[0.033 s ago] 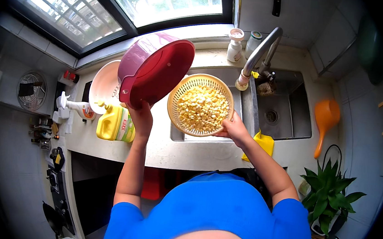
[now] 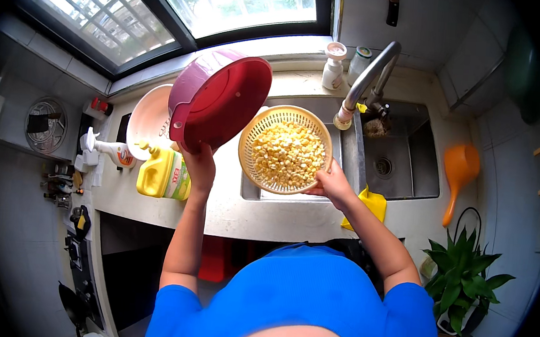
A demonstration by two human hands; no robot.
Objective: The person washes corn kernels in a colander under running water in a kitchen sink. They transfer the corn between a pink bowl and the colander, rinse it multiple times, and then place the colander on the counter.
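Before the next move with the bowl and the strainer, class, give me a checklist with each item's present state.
1. Left hand grips red bowl: ok.
2. Right hand holds strainer rim: ok.
3. Strainer over the sink: ok.
4. Yellow kernels all inside strainer: ok.
5. Bowl empty: cannot tell, it is tipped away.
6. Tap off: cannot tell.

A: Where's the strainer sitting?
B: It's hanging over the sink, left of the faucet, with kernels lying in it.
A: And the bowl?
B: It's tilting just left of the strainer. A jug is standing on the counter below it, a plate lying behind.
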